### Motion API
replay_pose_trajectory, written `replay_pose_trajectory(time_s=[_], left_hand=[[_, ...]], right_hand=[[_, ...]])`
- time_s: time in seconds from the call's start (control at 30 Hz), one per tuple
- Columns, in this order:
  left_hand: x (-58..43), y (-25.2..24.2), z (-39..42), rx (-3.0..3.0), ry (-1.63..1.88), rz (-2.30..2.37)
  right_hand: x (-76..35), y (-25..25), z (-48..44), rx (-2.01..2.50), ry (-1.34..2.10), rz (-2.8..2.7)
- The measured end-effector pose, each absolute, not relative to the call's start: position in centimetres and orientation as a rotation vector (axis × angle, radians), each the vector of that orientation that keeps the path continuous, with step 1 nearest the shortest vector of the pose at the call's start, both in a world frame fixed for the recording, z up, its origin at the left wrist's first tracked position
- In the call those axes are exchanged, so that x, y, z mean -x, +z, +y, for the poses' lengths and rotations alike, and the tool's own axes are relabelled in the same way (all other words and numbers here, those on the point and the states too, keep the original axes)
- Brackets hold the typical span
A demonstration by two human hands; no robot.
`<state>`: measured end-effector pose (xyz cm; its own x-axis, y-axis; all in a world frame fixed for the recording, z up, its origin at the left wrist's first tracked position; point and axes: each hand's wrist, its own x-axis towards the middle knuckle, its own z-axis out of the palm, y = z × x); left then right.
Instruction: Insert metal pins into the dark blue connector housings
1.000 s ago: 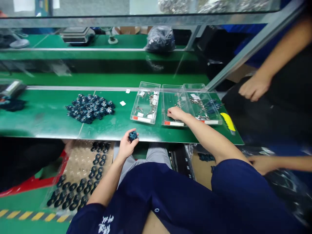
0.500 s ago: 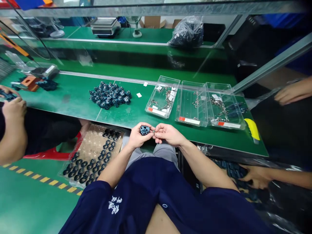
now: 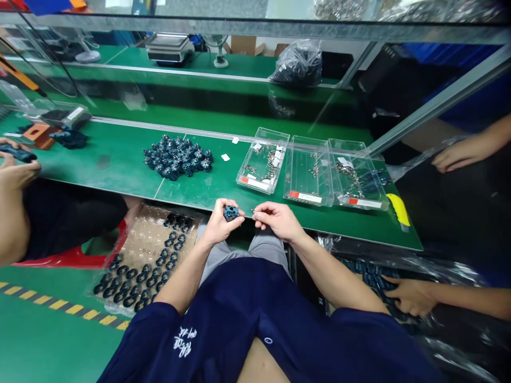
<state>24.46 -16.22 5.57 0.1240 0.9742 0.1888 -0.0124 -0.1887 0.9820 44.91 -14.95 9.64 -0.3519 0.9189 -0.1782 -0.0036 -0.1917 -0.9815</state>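
Note:
My left hand (image 3: 217, 224) is shut around a dark blue moulded part (image 3: 230, 213), held just off the near edge of the green workbench (image 3: 99, 159). My right hand (image 3: 278, 221) pinches a tiny metal piece (image 3: 253, 210) between its fingertips, a short gap from the blue part. Beyond my hands stand three transparent plastic trays of small metal pieces: one on the left (image 3: 262, 161), one in the middle (image 3: 307, 171), one on the right (image 3: 356, 182). A heap of similar blue parts (image 3: 178, 157) lies on the bench to the left of them.
A yellow utility knife (image 3: 398, 209) lies at the bench's right end. A plastic sheet of black parts (image 3: 143, 260) sits low on the left. A co-worker's hands appear at left (image 3: 16, 165), right (image 3: 463, 154) and lower right (image 3: 413, 296).
My right hand has drawn slightly rightward from the blue part, opening a small gap between my hands. The view has shifted slightly. One second ago, my right hand was at the middle tray.

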Motion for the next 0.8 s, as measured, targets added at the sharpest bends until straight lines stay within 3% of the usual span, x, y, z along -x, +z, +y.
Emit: replay_pose_trajectory(time_s=[0.3,0.57,0.8], left_hand=[[-23.2,5.6,-16.1,-1.273,1.155,1.024],[-22.7,6.3,-16.4,-1.835,1.047,1.072],[-23.5,6.9,-16.3,-2.028,0.992,1.098]], right_hand=[[-44.2,12.5,-13.2,1.052,1.723,-1.643],[-43.0,13.4,-11.0,0.969,1.622,-2.017],[-42.6,12.6,-10.6,1.168,1.606,-2.047]])
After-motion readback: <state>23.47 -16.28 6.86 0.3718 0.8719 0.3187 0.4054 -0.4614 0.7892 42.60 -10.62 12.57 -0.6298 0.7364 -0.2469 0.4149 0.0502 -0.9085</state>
